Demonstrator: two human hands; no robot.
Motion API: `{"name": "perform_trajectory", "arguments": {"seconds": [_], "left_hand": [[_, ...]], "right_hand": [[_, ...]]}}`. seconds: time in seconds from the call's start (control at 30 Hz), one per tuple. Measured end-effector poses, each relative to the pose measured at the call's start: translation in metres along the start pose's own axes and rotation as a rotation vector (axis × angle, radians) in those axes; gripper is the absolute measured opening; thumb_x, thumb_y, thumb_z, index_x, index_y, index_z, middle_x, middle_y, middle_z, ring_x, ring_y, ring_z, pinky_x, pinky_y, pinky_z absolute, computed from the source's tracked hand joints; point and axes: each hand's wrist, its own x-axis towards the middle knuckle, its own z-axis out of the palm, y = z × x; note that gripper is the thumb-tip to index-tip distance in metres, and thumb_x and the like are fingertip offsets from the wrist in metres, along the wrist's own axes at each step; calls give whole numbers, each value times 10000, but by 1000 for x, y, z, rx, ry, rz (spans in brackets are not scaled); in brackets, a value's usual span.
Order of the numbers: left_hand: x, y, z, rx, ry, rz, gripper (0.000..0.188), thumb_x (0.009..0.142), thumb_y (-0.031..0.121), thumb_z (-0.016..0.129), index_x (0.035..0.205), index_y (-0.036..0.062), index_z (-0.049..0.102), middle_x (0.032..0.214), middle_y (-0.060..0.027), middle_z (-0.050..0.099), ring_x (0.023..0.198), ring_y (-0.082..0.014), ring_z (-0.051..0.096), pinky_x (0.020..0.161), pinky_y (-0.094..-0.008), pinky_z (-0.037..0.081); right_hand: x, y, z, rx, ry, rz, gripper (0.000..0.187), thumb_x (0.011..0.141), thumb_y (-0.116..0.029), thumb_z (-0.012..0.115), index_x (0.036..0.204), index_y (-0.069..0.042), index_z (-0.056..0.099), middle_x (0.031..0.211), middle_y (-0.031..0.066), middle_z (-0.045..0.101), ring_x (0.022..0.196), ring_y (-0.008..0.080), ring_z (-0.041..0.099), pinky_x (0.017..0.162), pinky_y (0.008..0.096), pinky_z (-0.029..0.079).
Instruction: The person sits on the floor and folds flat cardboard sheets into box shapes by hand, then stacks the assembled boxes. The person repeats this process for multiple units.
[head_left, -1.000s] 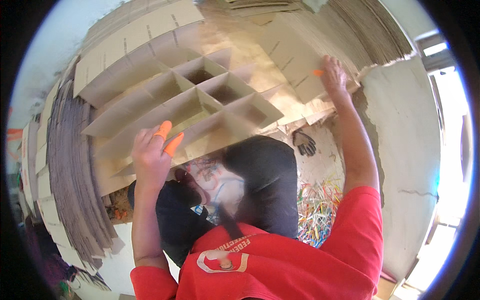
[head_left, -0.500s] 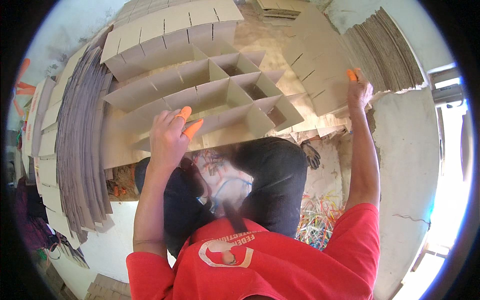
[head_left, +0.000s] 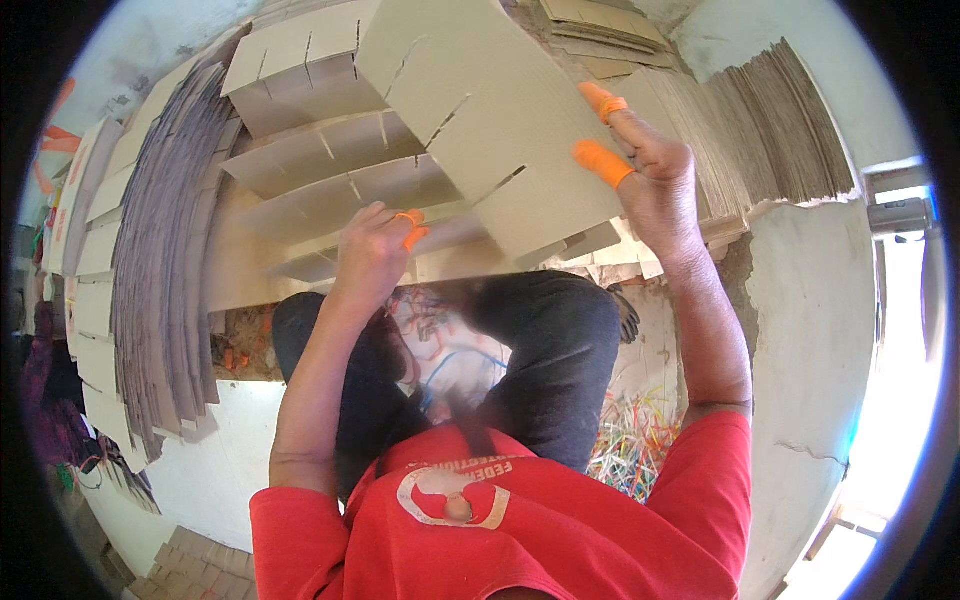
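Note:
A large slotted cardboard divider sheet (head_left: 500, 130) slants over the worktop, its slots facing me. My right hand (head_left: 650, 165) grips its right side, orange covers on the thumb and a finger. Beneath it lies a partly interlocked cardboard partition (head_left: 340, 180), whose right-hand cells are mostly hidden by the sheet. My left hand (head_left: 375, 250) is closed beside the partition's near strip, also with orange finger covers. What its fingers hold, if anything, cannot be made out.
Tall stacks of cardboard pieces stand at the left (head_left: 165, 240) and at the back right (head_left: 775, 125). Behind the partition is a slotted cardboard block (head_left: 300, 75). Below right lie tangled coloured straps (head_left: 635, 445). A dark glove (head_left: 625, 315) hangs near my knee.
My right hand has brought the slotted sheet from the right stack leftward over the partition. My left hand has shifted slightly right, its fingers now more curled.

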Motion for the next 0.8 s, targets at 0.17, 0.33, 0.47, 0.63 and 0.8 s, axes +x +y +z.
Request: {"name": "perform_trajectory", "arguments": {"seconds": [0.17,0.33,0.47,0.63,0.8], "left_hand": [[1,1,-1,10,-7,-8,138,708,84,756,803,32,671,677,-93,594,676,-261,552,600,-383,456],[1,-2,-1,21,-1,6,191,707,88,770,877,23,711,663,-106,561,640,-256,525,565,-374,443],[3,-2,1,-4,15,1,184,713,91,770,871,20,709,662,-106,559,648,-256,532,569,-379,447],[3,-2,0,-2,-1,-17,181,714,87,770,872,22,708,662,-106,561,642,-259,534,567,-382,452],[5,-1,1,-17,23,4,177,711,88,772,862,22,707,660,-105,561,627,-261,533,557,-384,451]], "right_hand": [[0,3,23,53,-86,33,489,842,-23,723,1301,12,560,1343,86,594,1250,113,499,1057,283,393],[4,-6,23,7,-63,-2,487,840,-26,724,1297,12,562,1309,88,621,1203,94,530,1022,263,410],[4,-5,27,-69,-79,-19,475,845,-24,716,1296,-7,571,1297,115,624,1174,77,544,992,253,428],[6,-3,25,-78,-137,-50,453,855,-19,702,1292,-24,582,1287,146,620,1122,62,570,944,251,458],[0,7,43,-56,-178,-26,408,845,0,696,1241,1,597,1257,175,626,997,159,663,854,270,496]]}}
